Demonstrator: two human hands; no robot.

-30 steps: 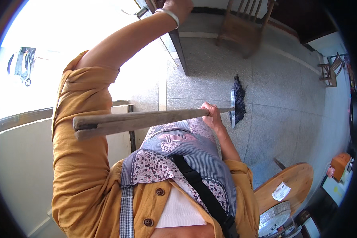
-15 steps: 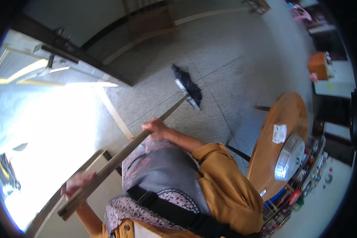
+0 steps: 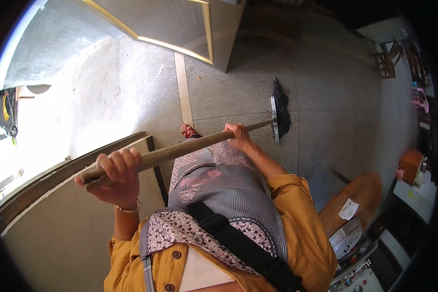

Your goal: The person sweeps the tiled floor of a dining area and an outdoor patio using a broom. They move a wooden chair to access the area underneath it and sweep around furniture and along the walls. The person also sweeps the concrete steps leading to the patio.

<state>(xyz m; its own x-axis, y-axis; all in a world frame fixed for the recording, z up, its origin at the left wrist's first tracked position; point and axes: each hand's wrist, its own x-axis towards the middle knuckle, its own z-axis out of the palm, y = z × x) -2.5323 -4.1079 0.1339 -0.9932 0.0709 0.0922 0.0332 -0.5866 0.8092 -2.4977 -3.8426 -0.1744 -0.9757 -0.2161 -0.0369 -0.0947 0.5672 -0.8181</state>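
A mop with a long wooden handle (image 3: 180, 149) slants across the front of my body. Near its upper end my left hand (image 3: 118, 176) is wrapped round the wood, a bangle on the wrist. Further down the handle, my right hand (image 3: 238, 136) grips it in front of my apron (image 3: 224, 182). The dark, shaggy mop head (image 3: 283, 113) lies on the floor ahead and to the right, beneath a pale metal clamp bar (image 3: 274, 119).
An open door (image 3: 224, 39) stands ahead, with a pale threshold strip (image 3: 182, 87) on the floor. Bright light fills the left doorway beside a door panel (image 3: 82, 233). At right are a wooden table (image 3: 360, 192) and an orange-brown box (image 3: 410, 165). My red sandal (image 3: 188, 130) shows.
My view has turned left, bringing the door and threshold further into sight. Both hands still grip the mop handle. The mop head appears further right, and the table lower at the right.
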